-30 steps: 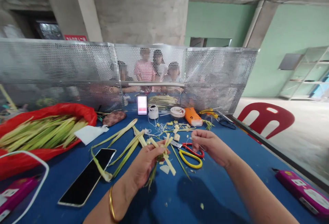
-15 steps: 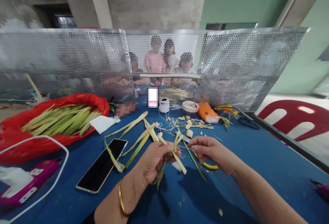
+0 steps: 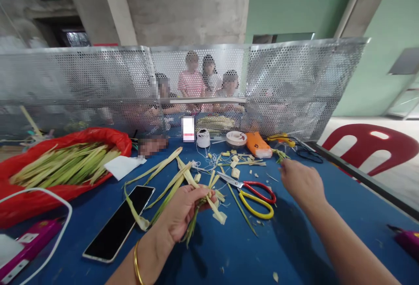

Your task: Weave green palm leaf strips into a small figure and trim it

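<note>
My left hand (image 3: 193,204) is closed around a small bundle of pale green leaf strips (image 3: 214,208). Its green ends hang below my fingers, and flat yellowish strips stick out above. Off to the right, my right hand (image 3: 303,182) is raised with its fingers pinched together. Its fingertips appear close to a small green plant bundle (image 3: 280,155); whether they hold a thread or touch that bundle I cannot tell. Between my hands lie scissors (image 3: 240,184) with one red and one yellow handle loop. Loose leaf strips (image 3: 170,189) lie left of my left hand.
A red plastic bag (image 3: 122,139) of long leaves stands left, near a black-screened phone (image 3: 119,224) and a purple power strip (image 3: 29,248). Spools (image 3: 203,139), tangled white thread (image 3: 211,160) and an orange packet (image 3: 258,145) lie ahead. People sit behind the perforated metal screen (image 3: 281,80).
My right hand has moved away from the bundle, to the right and slightly up, uncovering the scissors. My left hand keeps its hold on the leaf strips. The view has shifted slightly.
</note>
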The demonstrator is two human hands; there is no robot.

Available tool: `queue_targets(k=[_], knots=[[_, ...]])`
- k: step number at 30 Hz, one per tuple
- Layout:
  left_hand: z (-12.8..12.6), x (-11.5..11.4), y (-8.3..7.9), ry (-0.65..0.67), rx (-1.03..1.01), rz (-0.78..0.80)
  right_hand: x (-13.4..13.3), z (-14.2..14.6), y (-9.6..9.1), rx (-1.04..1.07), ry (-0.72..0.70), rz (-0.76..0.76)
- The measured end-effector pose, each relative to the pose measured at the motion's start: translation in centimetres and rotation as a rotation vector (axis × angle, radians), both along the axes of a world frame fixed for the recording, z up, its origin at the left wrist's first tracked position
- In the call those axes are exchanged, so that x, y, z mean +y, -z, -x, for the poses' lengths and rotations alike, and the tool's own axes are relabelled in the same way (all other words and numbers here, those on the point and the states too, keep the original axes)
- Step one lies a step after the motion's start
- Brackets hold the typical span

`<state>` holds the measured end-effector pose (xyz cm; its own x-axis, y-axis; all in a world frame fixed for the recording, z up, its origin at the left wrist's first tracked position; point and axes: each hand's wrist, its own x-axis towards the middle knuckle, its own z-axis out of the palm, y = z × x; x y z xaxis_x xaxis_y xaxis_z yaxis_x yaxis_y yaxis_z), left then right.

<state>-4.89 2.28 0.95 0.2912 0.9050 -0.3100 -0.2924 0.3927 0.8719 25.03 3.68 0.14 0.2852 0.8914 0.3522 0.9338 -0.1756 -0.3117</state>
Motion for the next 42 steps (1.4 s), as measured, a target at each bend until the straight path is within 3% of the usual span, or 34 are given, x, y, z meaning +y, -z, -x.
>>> queue_targets(k=[2, 5, 7, 9, 11, 13, 16, 21, 30, 35, 42], knots=[[-0.1, -0.2, -0.2, 0.025, 0.009, -0.004, -0.2, 2.1, 0.3, 0.059, -0.259, -0.096], [-0.2, -0.7, -0.3, 0.077, -0.009, -0.008, -1.0, 6.8, 1.1, 0.189, -0.543, -0.046], [-0.2, -1.0, -0.3, 0.096, -0.031, 0.005, -1.8, 9.9, 1.6, 0.585, -0.834, 0.022], [-0.2, -1.0, -0.2, 0.097, -0.042, 0.018, -2.5, 11.8, 1.9, 0.848, -0.953, 0.091], [-0.2, -0.9, -0.1, 0.088, -0.043, 0.011, -2.8, 12.3, 1.9, 0.984, -0.875, 0.157], [-0.2, -0.7, 0.1, 0.073, -0.040, -0.007, -2.8, 11.9, 1.7, 1.062, -0.706, 0.190], [-0.5, -0.6, 0.6, 0.038, -0.007, -0.011, -2.6, 11.0, 1.3, 1.006, -0.560, 0.152], [-0.9, -0.6, 1.3, 0.003, 0.066, -0.029, -3.1, 11.1, 1.5, 0.643, -0.585, 0.049], [-1.1, -0.3, 1.8, -0.014, 0.062, -0.028, -2.7, 10.4, 1.5, 0.719, -0.459, 0.018], [-1.0, 0.0, 1.8, -0.143, 0.113, -0.002, -2.4, 9.7, 1.6, 0.488, -0.353, -0.121], [-1.5, -0.7, 1.0, -0.283, 0.138, -0.174, -2.9, 10.3, 1.2, 0.231, -0.378, -0.060]])
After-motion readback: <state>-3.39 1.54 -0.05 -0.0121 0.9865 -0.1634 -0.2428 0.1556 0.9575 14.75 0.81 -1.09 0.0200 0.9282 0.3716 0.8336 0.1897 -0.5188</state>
